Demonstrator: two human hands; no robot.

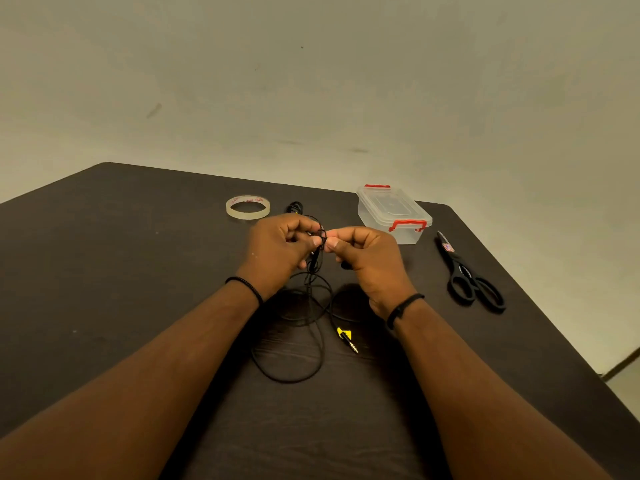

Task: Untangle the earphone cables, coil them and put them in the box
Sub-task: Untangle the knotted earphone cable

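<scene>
Pinching thin black earphone cable [313,306] knot: left hand [282,252], right hand [363,258] meeting mid-frame; slack hanging below, clear lidded plastic box [394,216] sitting upper right.

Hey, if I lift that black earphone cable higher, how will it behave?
Probably floppy: the earphone cable droops from both hands into loose loops on the table. Likely light, since fingertips alone pinch it. The yellow-tagged plug may drag or swing.

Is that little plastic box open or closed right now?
Closed. The box has its clear lid sitting flat on top, and the red clips at both ends look folded against it. It looks empty, though glare makes that uncertain.
</scene>
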